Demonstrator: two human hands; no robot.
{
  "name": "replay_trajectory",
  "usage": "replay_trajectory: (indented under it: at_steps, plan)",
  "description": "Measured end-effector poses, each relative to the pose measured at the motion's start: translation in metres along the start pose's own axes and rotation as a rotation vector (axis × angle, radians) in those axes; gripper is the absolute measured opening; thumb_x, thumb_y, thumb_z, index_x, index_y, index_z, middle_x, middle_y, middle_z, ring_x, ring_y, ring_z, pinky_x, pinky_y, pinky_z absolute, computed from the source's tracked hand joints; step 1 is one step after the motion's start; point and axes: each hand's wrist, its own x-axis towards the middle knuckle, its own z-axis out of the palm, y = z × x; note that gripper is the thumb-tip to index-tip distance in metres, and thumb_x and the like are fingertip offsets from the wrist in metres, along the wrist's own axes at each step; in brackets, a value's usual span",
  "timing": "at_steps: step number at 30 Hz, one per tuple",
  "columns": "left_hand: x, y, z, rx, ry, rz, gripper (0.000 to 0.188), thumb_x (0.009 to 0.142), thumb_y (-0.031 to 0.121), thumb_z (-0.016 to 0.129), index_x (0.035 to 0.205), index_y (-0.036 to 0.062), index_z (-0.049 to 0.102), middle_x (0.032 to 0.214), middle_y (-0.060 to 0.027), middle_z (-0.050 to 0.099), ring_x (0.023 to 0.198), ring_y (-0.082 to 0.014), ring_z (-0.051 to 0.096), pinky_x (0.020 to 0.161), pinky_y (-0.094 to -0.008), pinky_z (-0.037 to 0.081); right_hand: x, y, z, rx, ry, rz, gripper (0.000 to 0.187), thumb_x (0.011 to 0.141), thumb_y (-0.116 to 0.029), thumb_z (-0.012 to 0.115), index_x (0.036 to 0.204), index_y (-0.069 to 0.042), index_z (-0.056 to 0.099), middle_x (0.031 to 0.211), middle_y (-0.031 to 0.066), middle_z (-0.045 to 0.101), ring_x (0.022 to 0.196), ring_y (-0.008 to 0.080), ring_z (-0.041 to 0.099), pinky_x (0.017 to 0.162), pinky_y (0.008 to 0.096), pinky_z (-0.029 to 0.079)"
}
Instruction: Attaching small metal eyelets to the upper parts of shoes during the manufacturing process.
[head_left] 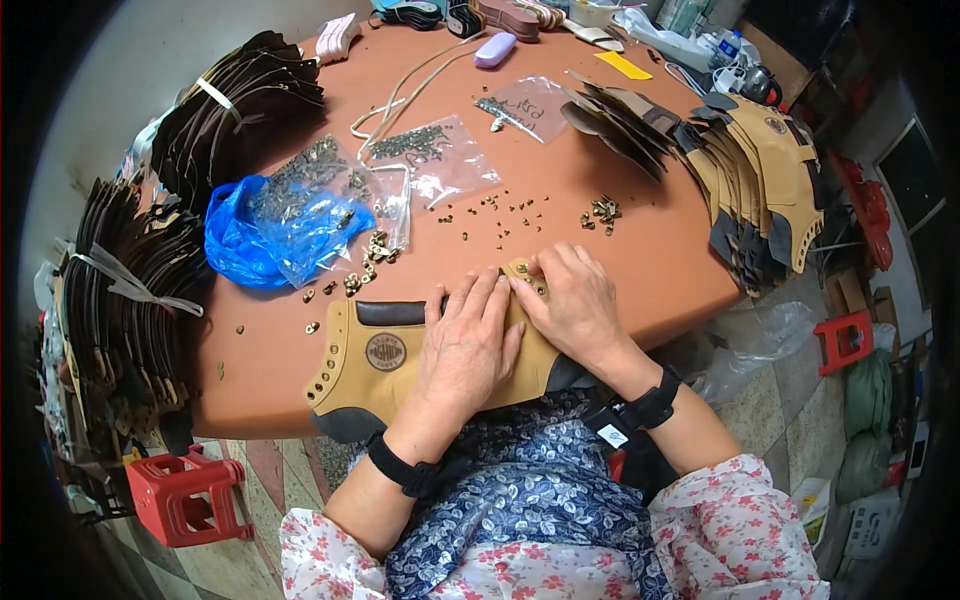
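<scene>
A tan leather shoe upper (400, 375) with dark corner patches, a round dark badge and metal-ringed holes along its side lies at the table's near edge. My left hand (468, 335) rests on its middle, fingers stretched out flat and pressing it down. My right hand (572, 300) is closed at the upper's right side, thumb and bent fingers gripping the edge by the holes. Whether a small fitting is between those fingers is hidden. Just beyond the hands, small brass-coloured eyelets (500, 215) are scattered, with a little heap of metal hooks (603, 213) to the right.
Tied stacks of dark uppers (130, 300) line the left side; tan uppers (765, 150) are piled at the right. A blue plastic bag (240, 235) and clear bags of fittings (425, 155) lie on the brown table (640, 270). Red stools (185, 497) stand below.
</scene>
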Motion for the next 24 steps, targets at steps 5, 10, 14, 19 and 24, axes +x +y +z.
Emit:
replay_trajectory:
  at_steps: [5,10,14,19,24]
  plan:
    - [0.0,0.001,-0.001,-0.007,-0.002,-0.003,0.051,0.089,0.026,0.066,0.134,0.0039,0.053,0.14,-0.0145,0.053,0.131,-0.0302,0.048,0.112,-0.0522,0.031,-0.003,-0.005,0.002,-0.013,0.029,0.042,0.022,0.081,-0.024,0.072,0.088,-0.007,0.061,0.09,0.0093,0.06,0.091,0.0303,0.058,0.078,0.0443,0.044]
    - [0.0,0.001,-0.002,-0.003,-0.003,0.003,0.053,0.089,0.026,0.067,0.135,0.0036,0.053,0.14,-0.0149,0.053,0.131,-0.0306,0.048,0.112,-0.0525,0.031,-0.005,-0.006,0.006,0.026,0.044,0.088,0.021,0.081,-0.024,0.071,0.087,-0.007,0.061,0.09,0.0098,0.06,0.092,0.0305,0.057,0.079,0.0447,0.042]
    - [0.0,0.0,-0.001,-0.003,-0.005,0.003,0.053,0.089,0.025,0.067,0.135,0.0036,0.053,0.14,-0.0151,0.053,0.131,-0.0307,0.048,0.112,-0.0529,0.032,-0.003,-0.01,0.005,0.031,0.038,0.111,0.019,0.08,-0.023,0.07,0.087,-0.007,0.061,0.091,0.0102,0.06,0.092,0.0306,0.056,0.08,0.0446,0.041]
    - [0.0,0.0,0.0,-0.005,0.004,0.003,0.053,0.088,0.025,0.067,0.134,0.0035,0.053,0.14,-0.0152,0.053,0.131,-0.0309,0.048,0.112,-0.0528,0.031,-0.003,-0.009,0.011,0.009,0.045,0.134,0.019,0.081,-0.023,0.068,0.088,-0.007,0.06,0.092,0.0103,0.06,0.093,0.0307,0.056,0.079,0.0451,0.041]
    - [0.0,0.001,-0.001,-0.01,0.004,0.005,0.052,0.088,0.025,0.067,0.134,0.0035,0.054,0.14,-0.015,0.053,0.131,-0.031,0.049,0.112,-0.0524,0.031,-0.005,-0.01,0.01,0.01,0.045,0.143,0.02,0.082,-0.023,0.066,0.091,-0.007,0.06,0.094,0.011,0.06,0.094,0.031,0.056,0.08,0.0449,0.041]
